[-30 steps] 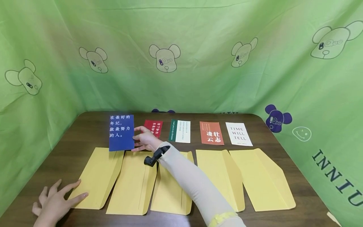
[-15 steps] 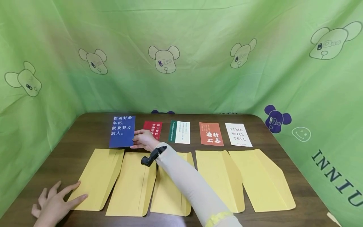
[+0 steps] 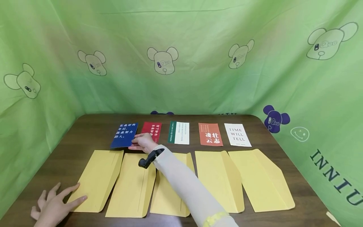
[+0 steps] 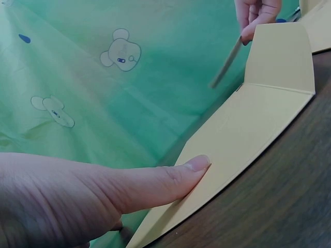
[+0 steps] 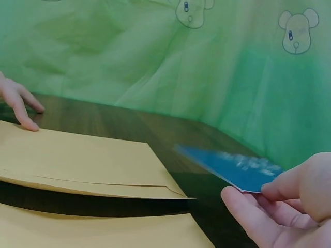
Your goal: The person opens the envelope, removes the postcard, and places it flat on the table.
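My right hand (image 3: 143, 143) pinches a blue card (image 3: 123, 135) with white Chinese writing by its near right corner. In the right wrist view the blue card (image 5: 232, 168) is tilted, its far corner raised over the dark table. Thumb and fingertips of my left hand (image 3: 55, 203) rest on the near left part of the leftmost yellow envelope (image 3: 95, 181), the other fingers spread. In the left wrist view the thumb lies flat on that envelope (image 4: 232, 129), whose flap stands at the far end. Beyond the flap the right hand (image 4: 257, 18) shows with the card edge-on.
More yellow envelopes (image 3: 129, 186) lie in a row to the right, flaps unfolded. Behind them on the wooden table (image 3: 71, 138) are a red card (image 3: 151, 130), a green and white card (image 3: 181, 134), an orange card (image 3: 210, 134) and a white card (image 3: 237, 135). A green curtain (image 3: 122, 88) surrounds the table.
The right hand has lowered the blue card and tilted it from nearly upright to a flatter slant, away from the leftmost envelope's top edge. The left hand stays on its envelope.
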Tool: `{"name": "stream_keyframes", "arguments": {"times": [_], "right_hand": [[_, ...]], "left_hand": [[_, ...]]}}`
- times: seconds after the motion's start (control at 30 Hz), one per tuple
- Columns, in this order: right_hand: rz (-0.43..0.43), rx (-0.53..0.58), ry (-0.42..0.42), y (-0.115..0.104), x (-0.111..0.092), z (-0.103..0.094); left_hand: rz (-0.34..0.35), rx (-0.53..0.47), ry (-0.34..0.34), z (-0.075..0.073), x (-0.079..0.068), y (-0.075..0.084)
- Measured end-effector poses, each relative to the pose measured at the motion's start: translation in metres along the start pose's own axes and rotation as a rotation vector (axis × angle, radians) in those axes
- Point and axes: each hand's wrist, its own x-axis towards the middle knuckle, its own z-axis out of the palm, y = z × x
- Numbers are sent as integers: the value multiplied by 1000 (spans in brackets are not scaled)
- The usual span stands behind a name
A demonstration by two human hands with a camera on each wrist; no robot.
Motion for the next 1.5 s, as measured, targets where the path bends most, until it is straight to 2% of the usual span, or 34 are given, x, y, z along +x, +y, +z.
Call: {"name": "stream_keyframes", "arguments": {"times": [0.17, 0.33, 0.63, 0.87, 1.07, 1.27, 1.5], "right_hand": [[6, -41, 34, 0, -1, 0], [28, -29, 20, 1, -1, -1], [47, -6, -85, 2, 0, -3], [33, -1, -115, -1, 4, -3], [18, -37, -151, 0, 6, -9], [13, -65, -197, -1, 5, -12], [48, -66, -231, -6, -1, -14]], "left_hand": [[-12, -10, -14, -1, 2, 1], [-24, -7, -24, 0, 2, 1], [-19, 1, -24, 1, 2, 2], [12, 3, 7, 2, 3, 2], [8, 17, -8, 2, 1, 3], [34, 25, -17, 1, 0, 3], [36, 19, -32, 1, 2, 0]]}}
